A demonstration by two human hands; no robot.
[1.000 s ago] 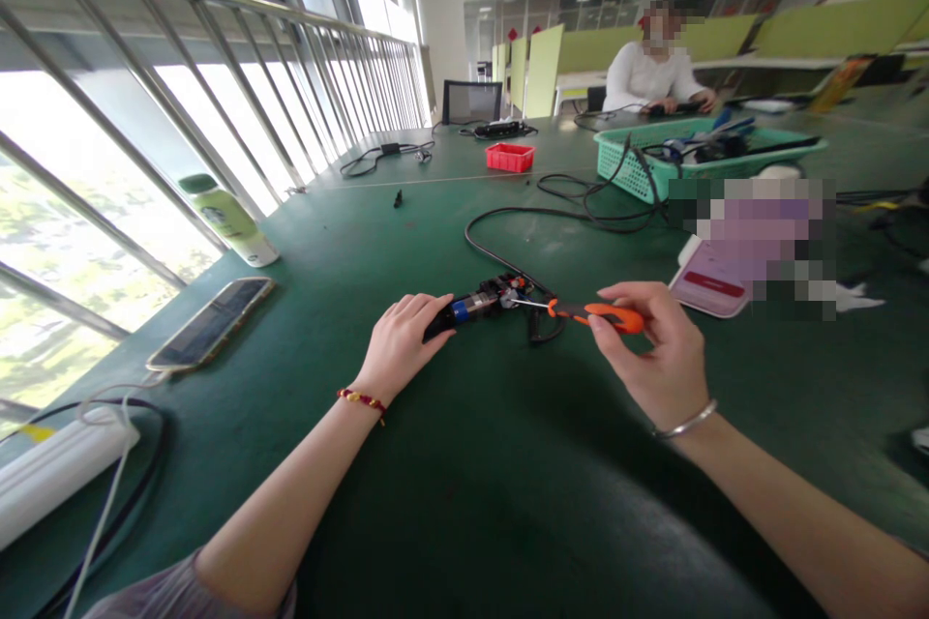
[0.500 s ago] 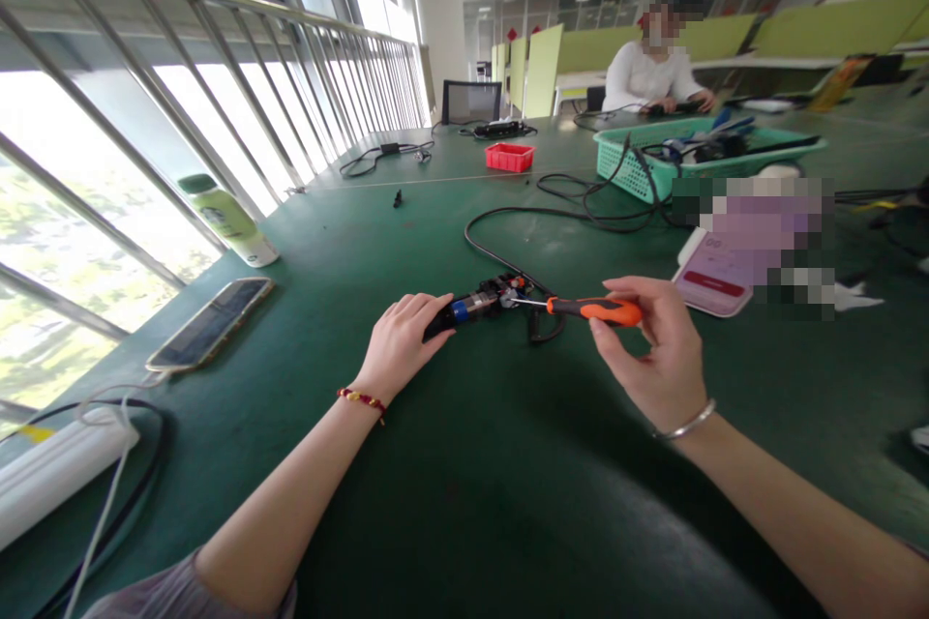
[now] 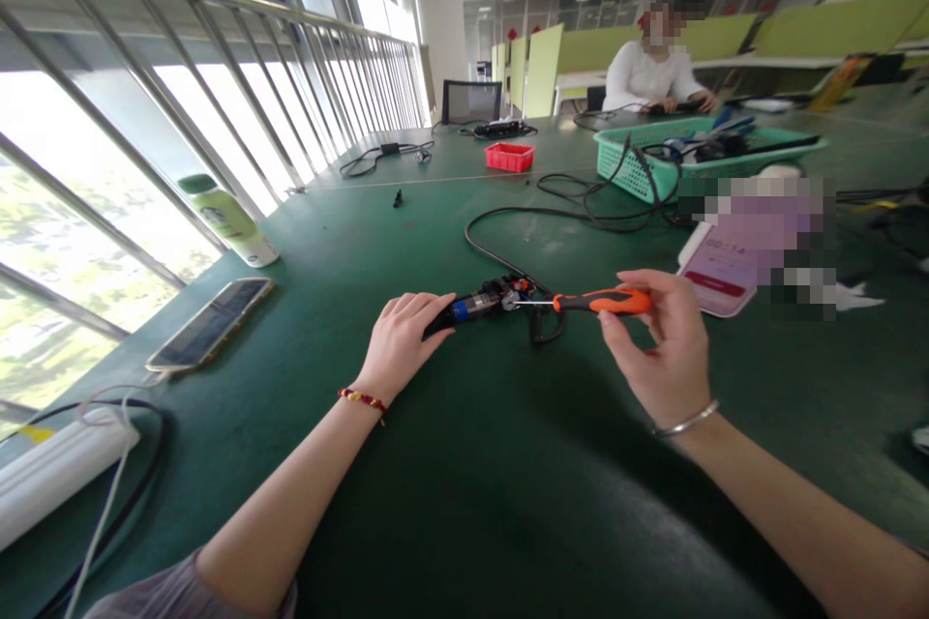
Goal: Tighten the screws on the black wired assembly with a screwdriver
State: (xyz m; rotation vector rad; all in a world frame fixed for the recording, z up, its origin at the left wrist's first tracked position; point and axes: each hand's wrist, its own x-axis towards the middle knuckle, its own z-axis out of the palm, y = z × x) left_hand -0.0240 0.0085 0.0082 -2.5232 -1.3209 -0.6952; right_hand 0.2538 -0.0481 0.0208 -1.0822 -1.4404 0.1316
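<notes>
The cylindrical device (image 3: pixel 475 306) lies on its side on the green table (image 3: pixel 450 503), just ahead of you and near the middle of the view. It has a black end, a blue band and a cluster of wires and small parts at its far end. Your left hand (image 3: pixel 403 343) covers the black end, fingers curled down over it and pinning it to the table. Your right hand (image 3: pixel 664 348) grips the screwdriver (image 3: pixel 606 301) by its orange handle, thumb and fingertips closed around it. The shaft runs level and points left, and its tip meets the wired end of the device; whether it sits in a screw head is too small to tell.

A black cable (image 3: pixel 508 213) leaves that end, loops beside the screwdriver shaft and trails away across the table toward a green basket (image 3: pixel 624 176). A red tray (image 3: pixel 509 156) stands farther back. To your left a phone (image 3: pixel 210 321) lies flat, with a green-capped bottle (image 3: pixel 228 218) tipped on its side beyond it, near the railing, and a white power strip (image 3: pixel 50 469) at the near edge. A second phone (image 3: pixel 715 280) with a lit screen rests just past your right hand. A person in white (image 3: pixel 645 77) sits at the far end.
</notes>
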